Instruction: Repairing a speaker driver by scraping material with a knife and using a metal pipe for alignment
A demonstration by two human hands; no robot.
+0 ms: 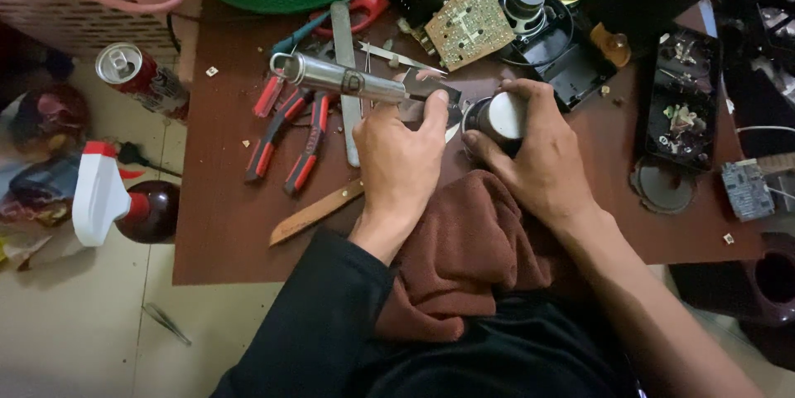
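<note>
Brown tabletop [224, 224] cluttered w/ tools | tiled floor [99, 323] | left hand [402, 162] grips metal tube [339, 77] | right hand [538, 149] clasps cylinder [503, 116]

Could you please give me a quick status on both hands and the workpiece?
Left hand gripping metal tool. Right hand holding grey cylinder. Pliers beside, brown cloth beneath.

A silver metal tool [348, 79] lies tilted beside a round grey-capped cylinder [499, 119].

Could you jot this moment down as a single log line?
left hand: holds silver metal tool | right hand: grips round grey metal part | brown cloth: under wrists | brown table
</note>
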